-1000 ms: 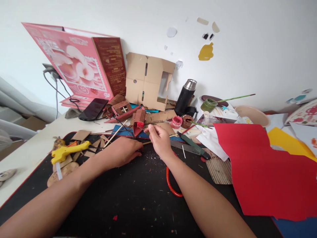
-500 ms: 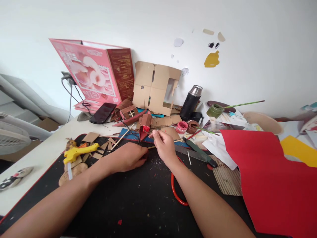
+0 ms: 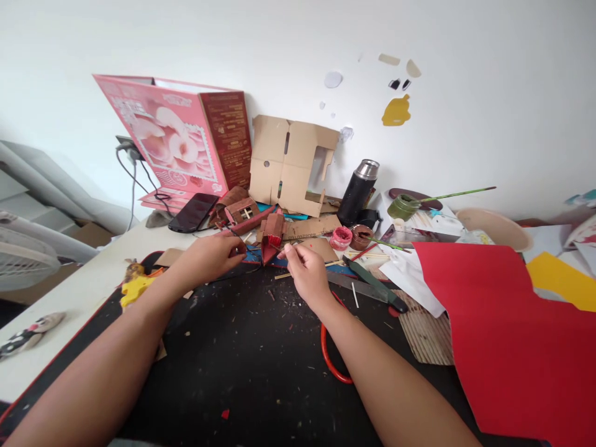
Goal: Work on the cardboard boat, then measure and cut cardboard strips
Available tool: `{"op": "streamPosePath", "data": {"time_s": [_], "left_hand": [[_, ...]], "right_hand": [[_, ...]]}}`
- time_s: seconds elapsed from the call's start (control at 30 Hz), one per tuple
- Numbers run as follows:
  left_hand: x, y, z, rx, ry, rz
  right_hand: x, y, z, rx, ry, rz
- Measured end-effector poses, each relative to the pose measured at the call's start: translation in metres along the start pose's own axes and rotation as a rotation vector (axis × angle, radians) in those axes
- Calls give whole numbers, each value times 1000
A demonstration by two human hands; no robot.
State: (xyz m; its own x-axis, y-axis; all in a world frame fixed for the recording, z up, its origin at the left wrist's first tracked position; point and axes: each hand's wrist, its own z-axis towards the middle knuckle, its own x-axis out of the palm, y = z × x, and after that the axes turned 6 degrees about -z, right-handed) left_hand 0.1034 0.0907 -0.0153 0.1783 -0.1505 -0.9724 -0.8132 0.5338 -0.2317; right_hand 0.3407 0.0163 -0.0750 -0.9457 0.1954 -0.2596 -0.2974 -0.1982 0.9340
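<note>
On the tabletop, a black mat (image 3: 242, 366) is strewn with crumbs, and one red loop (image 3: 327, 360) is partly hidden by the right forearm. A thin dark stick is pinched between the close-set fingertips of the right hand (image 3: 306, 273). The left hand (image 3: 212, 256) is curled; whether anything is held in it cannot be told. Between the hands, just beyond the right fingertips, one red-brown model (image 3: 272, 228) is placed, its front marked bright red. Behind it, a line of digits is printed on a cardboard strip (image 3: 313, 227), too small to be read surely. Three paint jars are seen: a pink jar (image 3: 341, 238), a brown jar (image 3: 361, 237) and a green jar (image 3: 403, 208), one brush being stood in each of the last two. Farther back, one black flask (image 3: 356, 197) is capped in silver. A pink box (image 3: 177, 139) is covered with blossom-like pictures and illegible lettering.
</note>
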Motion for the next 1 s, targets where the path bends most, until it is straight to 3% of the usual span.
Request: {"op": "streamPosePath", "data": {"time_s": [0.2, 0.37, 0.77, 1.0], "left_hand": [[13, 7, 5, -53, -16, 38], [17, 11, 6, -11, -27, 35], [11, -1, 5, -134, -77, 17], [17, -4, 7, -58, -137, -73]], "right_hand": [[-1, 1, 0, -11, 4, -23], [0, 2, 0, -3, 1, -20], [-1, 4, 0, 12, 3, -7], [0, 3, 1, 9, -2, 7]]}}
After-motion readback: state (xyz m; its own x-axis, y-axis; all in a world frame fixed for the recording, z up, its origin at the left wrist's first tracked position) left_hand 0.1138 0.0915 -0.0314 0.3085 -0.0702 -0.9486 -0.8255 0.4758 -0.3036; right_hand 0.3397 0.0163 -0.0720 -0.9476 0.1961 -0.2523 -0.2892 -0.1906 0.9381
